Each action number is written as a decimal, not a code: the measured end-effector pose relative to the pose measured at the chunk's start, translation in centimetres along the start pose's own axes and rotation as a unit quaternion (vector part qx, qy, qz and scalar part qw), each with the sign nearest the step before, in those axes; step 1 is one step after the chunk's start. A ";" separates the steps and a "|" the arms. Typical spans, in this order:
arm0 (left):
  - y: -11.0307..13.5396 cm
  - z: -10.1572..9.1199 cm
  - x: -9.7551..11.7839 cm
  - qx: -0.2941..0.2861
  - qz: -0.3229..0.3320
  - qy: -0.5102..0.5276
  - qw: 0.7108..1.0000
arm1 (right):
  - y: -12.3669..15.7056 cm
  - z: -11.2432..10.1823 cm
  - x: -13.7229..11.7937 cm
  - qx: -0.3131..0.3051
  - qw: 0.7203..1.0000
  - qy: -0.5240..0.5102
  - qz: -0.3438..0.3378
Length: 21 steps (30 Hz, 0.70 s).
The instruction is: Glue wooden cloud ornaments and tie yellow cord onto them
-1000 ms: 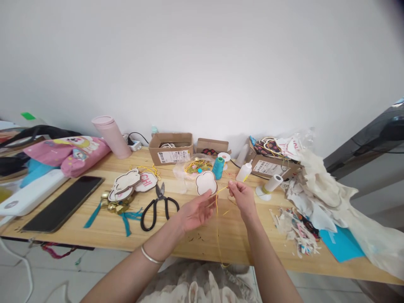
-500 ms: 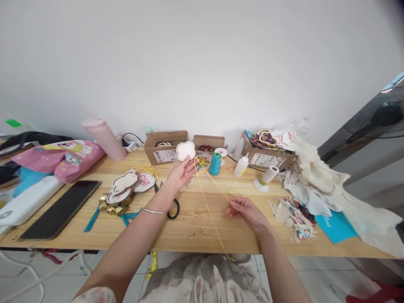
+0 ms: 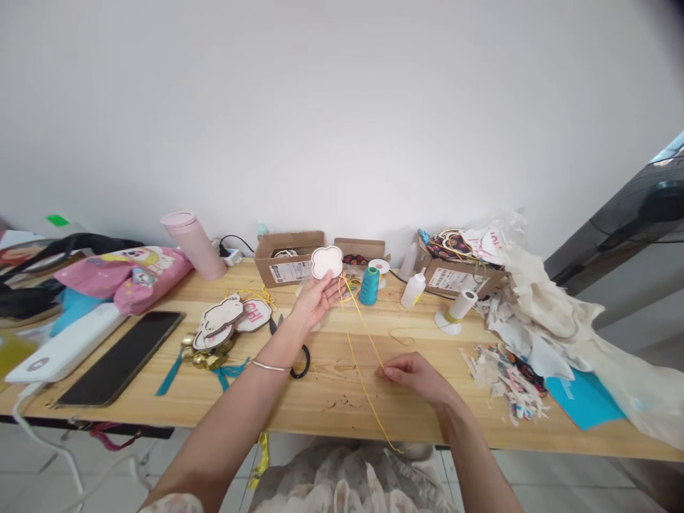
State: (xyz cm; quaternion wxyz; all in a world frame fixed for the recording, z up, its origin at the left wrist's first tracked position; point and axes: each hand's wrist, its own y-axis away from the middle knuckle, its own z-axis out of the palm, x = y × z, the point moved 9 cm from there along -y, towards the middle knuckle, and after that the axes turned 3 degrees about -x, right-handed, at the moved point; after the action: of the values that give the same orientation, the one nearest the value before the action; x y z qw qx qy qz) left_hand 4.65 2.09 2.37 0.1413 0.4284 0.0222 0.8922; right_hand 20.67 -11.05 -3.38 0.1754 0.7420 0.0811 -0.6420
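Note:
My left hand (image 3: 315,296) grips a small cream flower-shaped patch (image 3: 326,263) with a brown edge, holding it up above the table. From its right side runs a yellow cord (image 3: 363,324); one strand stretches down to my right hand (image 3: 409,374), whose fingers pinch it. Another strand hangs loose past the table's front edge. Black-handled scissors (image 3: 301,362) lie partly hidden under my left forearm. Left of that arm rest several similar patches (image 3: 221,313), one with pink letters, beside gold bells (image 3: 206,360) with teal ribbon.
Behind my hands stand a teal thread cone (image 3: 369,286), a white squeeze bottle (image 3: 413,288), a white spool (image 3: 462,305) and cardboard boxes (image 3: 291,274). Fabric scraps (image 3: 507,381) and cream cloth (image 3: 556,306) lie right. A phone (image 3: 122,356), power bank (image 3: 67,345) and pink tumbler (image 3: 195,246) are left.
My right hand has moved down and slightly toward me, drawing the pinched strand closer to the hanging one. My left hand still holds the patch. The whole view has shifted slightly.

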 end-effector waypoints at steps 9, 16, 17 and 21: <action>2.7 3.1 -1.7 -0.098 -0.014 -0.078 0.992 | -2.1 -2.3 -8.1 0.246 0.960 0.027 -0.128; 3.4 3.2 -2.5 -0.080 -0.012 -0.084 0.993 | -4.5 -2.0 -7.6 0.275 0.946 -0.018 -0.170; 3.4 3.1 -2.7 -0.076 -0.011 -0.076 0.994 | -4.5 -1.8 -7.5 0.277 0.947 -0.019 -0.165; 3.3 2.9 -3.5 -0.058 -0.008 -0.045 0.997 | -4.9 -0.6 -7.0 0.254 0.955 -0.026 -0.150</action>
State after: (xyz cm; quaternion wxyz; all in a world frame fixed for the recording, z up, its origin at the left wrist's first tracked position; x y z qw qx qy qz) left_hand 8.17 -2.25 2.09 0.1739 0.4587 -0.0322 0.8708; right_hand 18.41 -5.57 2.76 -0.1152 0.7243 0.0211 -0.6795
